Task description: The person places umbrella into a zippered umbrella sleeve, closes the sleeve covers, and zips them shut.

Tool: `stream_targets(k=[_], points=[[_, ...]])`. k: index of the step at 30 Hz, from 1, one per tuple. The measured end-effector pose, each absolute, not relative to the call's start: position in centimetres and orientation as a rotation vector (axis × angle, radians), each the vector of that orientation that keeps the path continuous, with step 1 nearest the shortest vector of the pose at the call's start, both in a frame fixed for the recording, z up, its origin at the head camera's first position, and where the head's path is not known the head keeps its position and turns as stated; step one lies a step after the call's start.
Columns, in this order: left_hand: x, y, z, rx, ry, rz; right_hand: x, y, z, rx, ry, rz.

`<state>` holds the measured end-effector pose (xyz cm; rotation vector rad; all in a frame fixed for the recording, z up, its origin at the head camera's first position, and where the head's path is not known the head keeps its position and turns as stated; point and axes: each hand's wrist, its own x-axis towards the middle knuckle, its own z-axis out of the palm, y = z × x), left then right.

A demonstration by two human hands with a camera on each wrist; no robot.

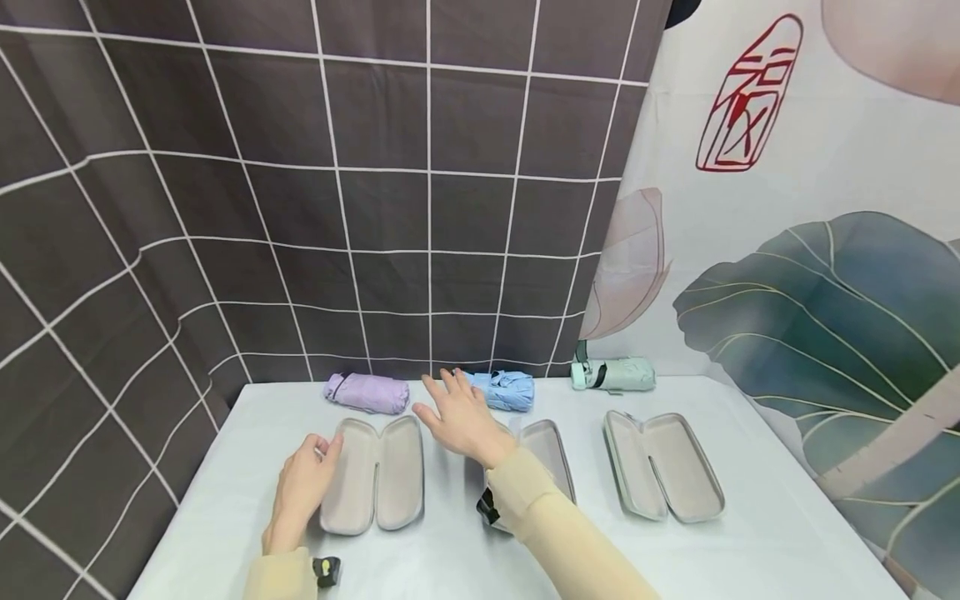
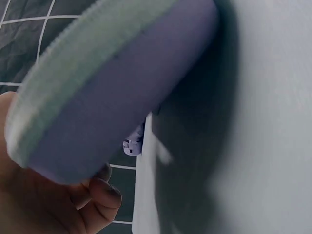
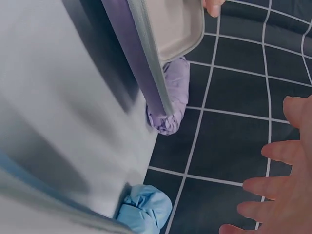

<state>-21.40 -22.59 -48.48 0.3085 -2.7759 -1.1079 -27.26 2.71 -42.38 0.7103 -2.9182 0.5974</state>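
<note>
1. The left hand (image 1: 303, 475) stands in the lower left-centre of the head frame, wrist at the bottom and knuckles uppermost, its fingers loosely bent towards the left case (image 1: 400, 475); they show no hold on anything, and whether they touch the case's edge I cannot tell
2. In the left wrist frame this hand fills the lower left, partly hidden by the tilted outer side of the case, purple with a pale green edge
3. The right hand (image 1: 465, 417) reaches in from the lower right to the centre of the head frame, forearm slanting up and leftward, back of the hand uppermost; its fingers are spread wide and nearly straight, and hold nothing
4. The blue folded umbrella (image 1: 510, 392) lies at the centre of the head frame, along the far edge of the tabletop (image 1: 191, 533), its left end hidden behind the right hand; the right wrist frame shows the spread fingers at the right edge, apart from it
5. The purple folded umbrella (image 1: 367, 393) lies left of the right hand, above the left case in the frame
6. The middle case (image 1: 551, 454) lies partly covered by the right forearm, in the lower centre
7. On the right side of the frame, the green folded umbrella (image 1: 622, 375) lies above the right case (image 1: 682, 471); all three cases are unfolded, their pale insides showing
</note>
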Motion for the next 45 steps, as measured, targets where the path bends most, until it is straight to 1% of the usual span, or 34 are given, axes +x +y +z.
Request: stream_targets(k=[7, 16, 21, 27, 33, 38, 42, 45], points=[[-21.4, -23.7, -49.3, 0.312, -2.777, -1.138, -28.1, 1.1, -42.8, 0.754, -2.911, 0.604], [-21.5, -24.8, -49.3, 0.304, -2.75, -1.196, -30.3, -1.8, -43.6, 0.801, -2.895, 0.662], [-22.0, -24.2, -49.0, 0.287, -2.739, -1.22, -31.7, -3.3, -44.0, 0.827, -2.891, 0.626], [-22.5, -23.0, -49.1, 0.268, -2.73, -1.255, -33.2, -5.8, -45.1, 0.834, -2.906, 0.459], [-22.1, -22.9, -49.6, 0.296, -2.715, -1.268, -33.1, -8.8, -45.6, 0.843, -2.994, 0.329], [-21.6, -22.7, -50.0, 0.313, -2.719, -1.313, -32.9, -10.8, -45.6, 0.848, -3.091, 0.333], [-21.4, -22.6, -50.2, 0.306, -2.722, -1.294, -33.6, -11.6, -45.7, 0.82, -3.128, 0.308], [-21.5, -22.7, -50.2, 0.306, -2.72, -1.294, -34.4, -12.0, -45.8, 0.745, -3.169, 0.24]])
